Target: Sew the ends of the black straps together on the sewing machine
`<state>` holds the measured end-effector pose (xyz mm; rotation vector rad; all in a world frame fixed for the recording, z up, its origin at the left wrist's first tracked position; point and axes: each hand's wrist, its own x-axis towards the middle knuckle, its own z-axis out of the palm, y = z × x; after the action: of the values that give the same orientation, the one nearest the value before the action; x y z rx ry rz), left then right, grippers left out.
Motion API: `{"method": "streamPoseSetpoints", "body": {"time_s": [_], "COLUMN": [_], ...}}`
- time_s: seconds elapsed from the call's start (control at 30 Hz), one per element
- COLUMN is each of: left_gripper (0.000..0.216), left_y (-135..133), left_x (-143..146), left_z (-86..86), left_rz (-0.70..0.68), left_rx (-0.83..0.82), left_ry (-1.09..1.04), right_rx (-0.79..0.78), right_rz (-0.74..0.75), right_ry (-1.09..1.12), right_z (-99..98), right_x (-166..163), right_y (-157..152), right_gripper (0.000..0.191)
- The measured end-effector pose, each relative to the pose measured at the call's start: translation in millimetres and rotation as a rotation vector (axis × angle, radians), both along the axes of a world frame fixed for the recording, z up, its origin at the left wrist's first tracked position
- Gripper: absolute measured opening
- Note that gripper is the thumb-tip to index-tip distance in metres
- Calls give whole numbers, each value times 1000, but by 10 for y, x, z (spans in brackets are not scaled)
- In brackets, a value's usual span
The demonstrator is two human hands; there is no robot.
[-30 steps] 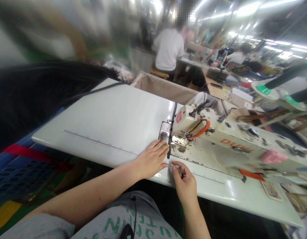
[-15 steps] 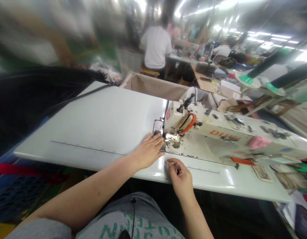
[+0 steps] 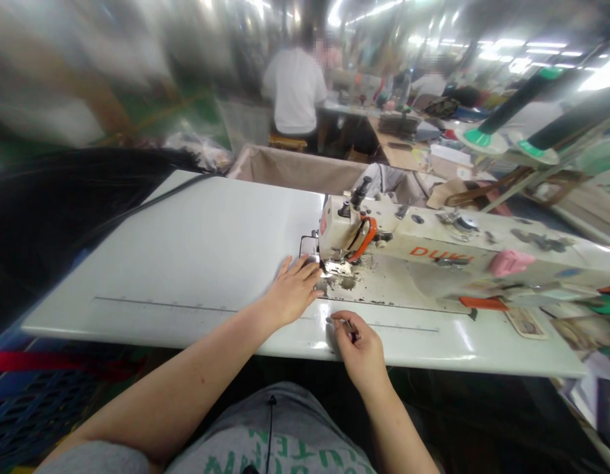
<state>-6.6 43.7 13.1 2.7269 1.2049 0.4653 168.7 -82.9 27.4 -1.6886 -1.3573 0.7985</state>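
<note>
My left hand lies palm down on the white table, fingers apart. Its fingertips reach the metal plate beside the presser foot of a sewing machine. Nearer the front edge, my right hand rests with its fingers curled. A small dark metal tool shows inside the curled fingers; most of it is hidden, so its kind is unclear. No fabric is visible under the presser foot.
A ruler scale runs along the table front. Behind stands a cloth-lined bin. Thread cones rise at the right. A pink object sits on the machine arm. A blue crate is at lower left. A person sits beyond.
The camera view has turned slightly, shifting the scene a little. The fingers of my left hand are somewhat more spread beside the machine's foot. My right hand keeps its curled hold.
</note>
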Motion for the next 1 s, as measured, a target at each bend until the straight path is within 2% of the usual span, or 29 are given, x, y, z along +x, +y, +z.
{"method": "streamPoseSetpoints", "body": {"time_s": [0.2, 0.43, 0.53, 0.67, 0.83, 1.0], "left_gripper": [42, 38, 33, 40, 32, 38], "left_y": [13, 77, 255, 623, 1052, 1268], "left_x": [-12, -29, -28, 30, 150, 158], "left_z": [63, 101, 37, -57, -74, -66], "left_rz": [-4, -19, -11, 6, -143, -223], "left_rx": [-21, -41, -80, -111, -159, -163], "left_ry": [12, -21, -129, -225, -157, -119], "right_rx": [36, 80, 81, 91, 94, 107], "right_rz": [-12, 30, 33, 33, 51, 53], "right_ry": [-9, -9, -11, -3, 16, -9], "right_z": [-19, -143, -153, -131, -118, -135], "right_x": [-4, 67, 75, 62, 54, 68], "right_y": [-6, 4, -10, -26, -20, -14], "right_gripper": [29, 28, 27, 26, 26, 24]}}
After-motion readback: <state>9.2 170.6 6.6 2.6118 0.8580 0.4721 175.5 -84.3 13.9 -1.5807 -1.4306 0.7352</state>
